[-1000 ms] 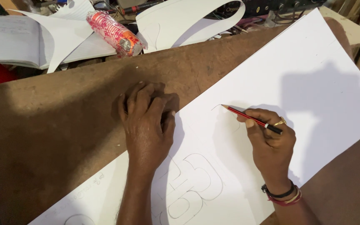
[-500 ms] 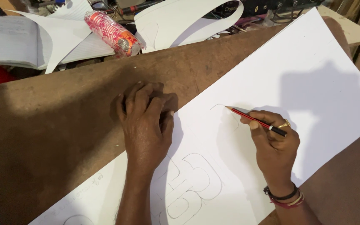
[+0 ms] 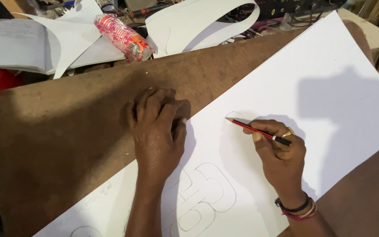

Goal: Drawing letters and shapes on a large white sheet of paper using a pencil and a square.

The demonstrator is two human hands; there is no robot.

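Pencil (image 3: 259,131) in right hand (image 3: 281,156), white sheet (image 3: 312,92), brown board (image 3: 66,131), seemingly cluttered workshop.

A brown worktable (image 3: 66,145) bears a large white sheet (image 3: 330,79)

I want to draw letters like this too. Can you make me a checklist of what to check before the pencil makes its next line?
1. Pencil gripped in the right hand: ok.
2. Pencil tip on the paper, at the faint curve just begun: ok.
3. Left hand pressing at the paper's edge to steady it: ok, though part of the hand lies on the brown board.
4. Bare paper ahead of the tip: ok, the sheet is blank above and to the right.
5. Outlined letters below, clear of the right hand: ok, the hand sits beside them.
6. Pencil tip sharp: cannot tell.
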